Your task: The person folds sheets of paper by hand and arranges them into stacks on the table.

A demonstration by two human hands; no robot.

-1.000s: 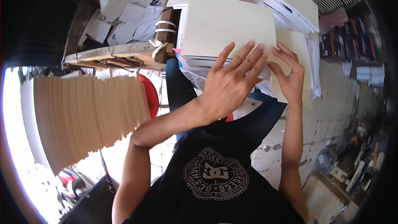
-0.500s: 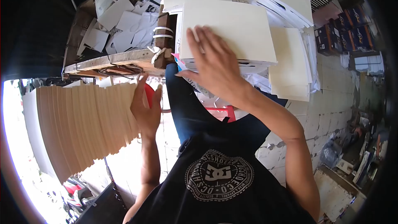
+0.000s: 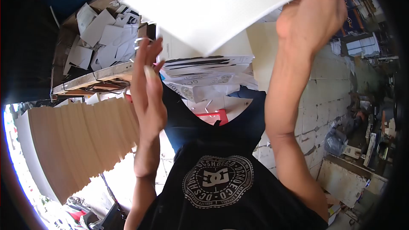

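A large white sheet [image 3: 213, 4] is raised across the top of the view, tilted, one corner pointing down toward me. My right hand [image 3: 313, 17] grips its right edge, fingers closed on it. My left hand [image 3: 149, 89] is upright with fingers apart and nothing in it, between the wooden box and the paper stack. Under the raised sheet lies a stack of papers [image 3: 208, 66] with dark printed edges, partly hidden by the sheet. A cream sheet [image 3: 262, 51] lies right of that stack, behind my right forearm.
A wooden box [image 3: 96, 79] of paper scraps [image 3: 106, 38] stands at the upper left. Below it is a long row of brown-edged boards [image 3: 81, 140]. A red stool [image 3: 213, 116] shows between my legs. Tools and a plastic bag [image 3: 334, 140] are at the right.
My right hand has moved from the stack to the upper right and lifted the white sheet. The left hand has risen and stands nearer the stack. The view has shifted slightly.
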